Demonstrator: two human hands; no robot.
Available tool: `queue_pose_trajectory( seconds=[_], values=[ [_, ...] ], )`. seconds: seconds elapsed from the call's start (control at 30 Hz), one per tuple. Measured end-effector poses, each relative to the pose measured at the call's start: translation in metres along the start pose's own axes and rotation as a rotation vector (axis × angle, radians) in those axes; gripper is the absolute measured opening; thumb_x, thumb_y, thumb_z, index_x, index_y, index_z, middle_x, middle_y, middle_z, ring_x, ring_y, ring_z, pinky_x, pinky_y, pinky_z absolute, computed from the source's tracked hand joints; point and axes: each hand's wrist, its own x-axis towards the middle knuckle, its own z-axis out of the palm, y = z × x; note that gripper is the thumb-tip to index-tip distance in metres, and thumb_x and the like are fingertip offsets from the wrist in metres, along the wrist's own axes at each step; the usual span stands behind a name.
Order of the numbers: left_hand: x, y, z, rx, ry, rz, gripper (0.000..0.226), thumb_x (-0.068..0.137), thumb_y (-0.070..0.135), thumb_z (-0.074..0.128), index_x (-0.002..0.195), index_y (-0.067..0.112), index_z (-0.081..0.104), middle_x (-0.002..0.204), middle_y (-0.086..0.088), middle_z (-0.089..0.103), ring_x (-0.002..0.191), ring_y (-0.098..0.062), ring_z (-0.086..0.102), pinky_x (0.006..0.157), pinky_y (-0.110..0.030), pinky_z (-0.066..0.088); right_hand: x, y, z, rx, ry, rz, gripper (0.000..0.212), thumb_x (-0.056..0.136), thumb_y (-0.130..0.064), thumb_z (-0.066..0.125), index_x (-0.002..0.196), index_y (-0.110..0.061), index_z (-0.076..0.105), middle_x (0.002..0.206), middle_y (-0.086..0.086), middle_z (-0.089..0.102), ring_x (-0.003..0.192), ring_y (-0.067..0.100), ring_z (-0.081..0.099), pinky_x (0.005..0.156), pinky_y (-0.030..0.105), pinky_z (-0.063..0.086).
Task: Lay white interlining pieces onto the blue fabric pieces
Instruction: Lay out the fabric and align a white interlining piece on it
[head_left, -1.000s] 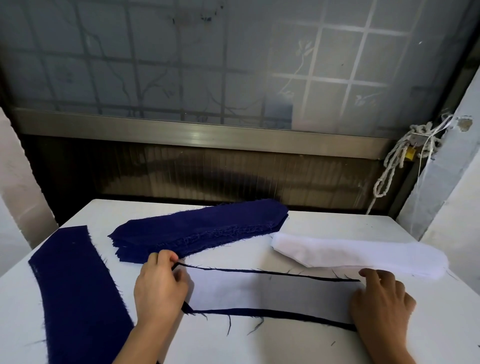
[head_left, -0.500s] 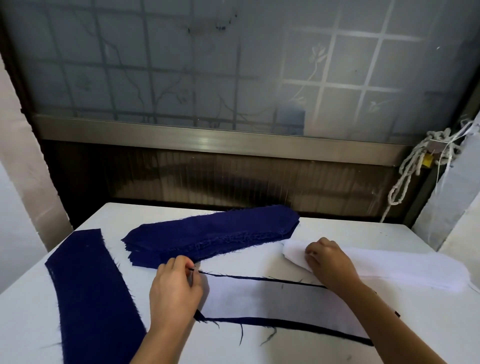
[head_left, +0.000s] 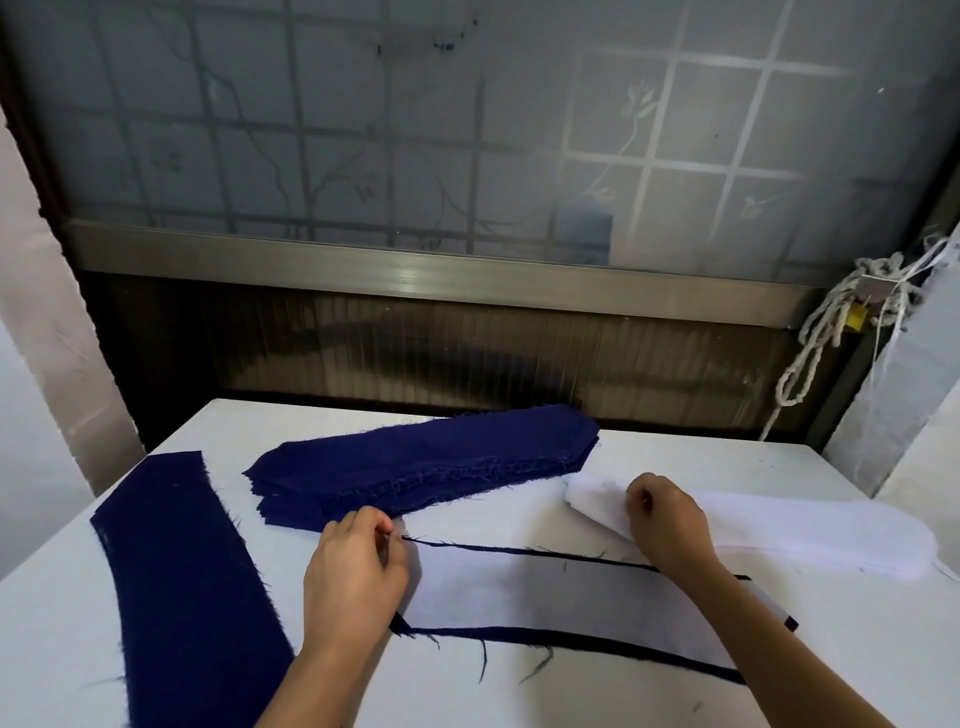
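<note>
Fingers (head_left: 382, 525) of my left hand (head_left: 353, 582) are curled in tight, thumb against forefinger, pinching the upper left corner of the blue fabric piece (head_left: 571, 636) nearest me. Whether the pinch also takes the white layer on top I cannot tell. That laid interlining piece (head_left: 545, 597) covers nearly all of the blue, with only dark frayed edges showing along its near and far sides, and it runs rightward from my left hand under my right forearm.

My right hand (head_left: 667, 519) is farther out, its fingers (head_left: 636, 491) bent down and closed on the left end of the white interlining stack (head_left: 779, 530), gripping the top of it. A second ago this hand lay flat on the right end of the laid piece; half a second ago it had already reached the stack, and it has stayed there. My left hand has kept its pinch throughout.

To my left a single blue strip (head_left: 182, 582) lies on the white table (head_left: 779, 691). Beyond my left hand sits the blue fabric stack (head_left: 426, 462), its right end just beside the white stack. Behind the table is a frosted window (head_left: 363, 130).
</note>
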Motion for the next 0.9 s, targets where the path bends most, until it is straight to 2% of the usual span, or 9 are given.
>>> queue_pose_trajectory(
  seconds=[0.17, 0.27, 0.4, 0.5, 0.6, 0.7, 0.77, 0.83, 0.9],
  values=[
    [-0.001, -0.001, 0.001, -0.005, -0.013, 0.011, 0.008, 0.092, 0.023, 0.064, 0.086, 0.024, 0.058, 0.075, 0.013, 0.057, 0.079, -0.011, 0.051, 0.062, -0.029, 0.045, -0.007, 0.008, -0.005, 0.378, 0.112, 0.159, 0.021, 0.093, -0.010, 0.051, 0.077, -0.022, 0.060, 0.084, -0.002, 0.064, 0.078, 0.017, 0.059, 0.070, 0.029, 0.046],
    [0.000, -0.002, 0.001, -0.014, -0.016, 0.022, 0.010, 0.091, 0.021, 0.065, 0.085, 0.025, 0.057, 0.074, 0.013, 0.057, 0.078, -0.010, 0.052, 0.060, -0.027, 0.043, -0.017, 0.008, -0.011, 0.476, 0.246, 0.160, 0.017, 0.093, -0.012, 0.055, 0.081, -0.022, 0.061, 0.087, -0.002, 0.063, 0.083, 0.021, 0.060, 0.073, 0.032, 0.049],
    [-0.001, -0.001, 0.000, -0.058, -0.031, 0.046, 0.013, 0.089, 0.020, 0.068, 0.085, 0.027, 0.058, 0.072, 0.017, 0.055, 0.077, -0.006, 0.051, 0.057, -0.022, 0.037, -0.034, -0.008, -0.017, 0.351, 0.380, -0.030, 0.015, 0.091, -0.011, 0.060, 0.082, -0.023, 0.060, 0.087, -0.009, 0.060, 0.083, 0.010, 0.055, 0.073, 0.031, 0.049],
    [-0.003, 0.000, 0.000, -0.086, -0.047, 0.094, 0.012, 0.091, 0.027, 0.067, 0.084, 0.031, 0.058, 0.071, 0.018, 0.057, 0.077, -0.003, 0.052, 0.058, -0.019, 0.038, -0.052, -0.028, -0.013, 0.214, 0.433, -0.236, 0.015, 0.089, -0.004, 0.062, 0.084, -0.019, 0.062, 0.089, -0.008, 0.059, 0.085, 0.014, 0.052, 0.078, 0.033, 0.045],
    [-0.004, 0.001, -0.001, -0.124, -0.063, 0.166, 0.016, 0.095, 0.039, 0.059, 0.080, 0.035, 0.058, 0.070, 0.018, 0.058, 0.078, -0.003, 0.052, 0.060, -0.020, 0.040, -0.075, -0.056, -0.003, 0.136, 0.478, -0.441, 0.009, 0.086, -0.007, 0.059, 0.084, -0.014, 0.064, 0.089, -0.002, 0.060, 0.082, 0.017, 0.052, 0.075, 0.030, 0.040],
    [-0.005, 0.000, -0.002, -0.148, -0.104, 0.260, 0.039, 0.101, 0.055, 0.038, 0.075, 0.035, 0.060, 0.070, 0.016, 0.058, 0.080, -0.004, 0.052, 0.065, -0.026, 0.044, -0.096, -0.087, 0.013, 0.120, 0.438, -0.538, 0.006, 0.086, -0.010, 0.059, 0.085, -0.014, 0.063, 0.088, -0.002, 0.058, 0.080, 0.016, 0.051, 0.072, 0.029, 0.040],
    [-0.007, 0.000, -0.003, -0.176, -0.117, 0.298, 0.051, 0.103, 0.057, 0.027, 0.073, 0.034, 0.061, 0.075, 0.015, 0.059, 0.082, -0.006, 0.053, 0.068, -0.026, 0.044, -0.109, -0.104, 0.026, 0.113, 0.396, -0.571, 0.004, 0.086, -0.011, 0.061, 0.084, -0.014, 0.061, 0.085, -0.003, 0.056, 0.078, 0.015, 0.050, 0.071, 0.028, 0.040],
    [-0.009, -0.001, -0.002, -0.275, -0.128, 0.288, 0.051, 0.103, 0.054, 0.025, 0.077, 0.035, 0.064, 0.086, 0.018, 0.060, 0.083, -0.008, 0.055, 0.068, -0.023, 0.045, -0.120, -0.115, 0.039, 0.086, 0.352, -0.602, 0.007, 0.085, -0.011, 0.062, 0.082, -0.016, 0.058, 0.083, -0.004, 0.053, 0.074, 0.014, 0.048, 0.070, 0.027, 0.040],
    [-0.010, -0.001, -0.003, -0.383, -0.187, 0.271, 0.057, 0.102, 0.060, 0.023, 0.076, 0.030, 0.064, 0.088, 0.014, 0.059, 0.081, -0.012, 0.057, 0.065, -0.030, 0.049, -0.125, -0.119, 0.048, 0.062, 0.316, -0.626, 0.007, 0.087, -0.015, 0.057, 0.081, -0.017, 0.058, 0.081, -0.005, 0.052, 0.072, 0.014, 0.047, 0.070, 0.026, 0.039]
  ],
)
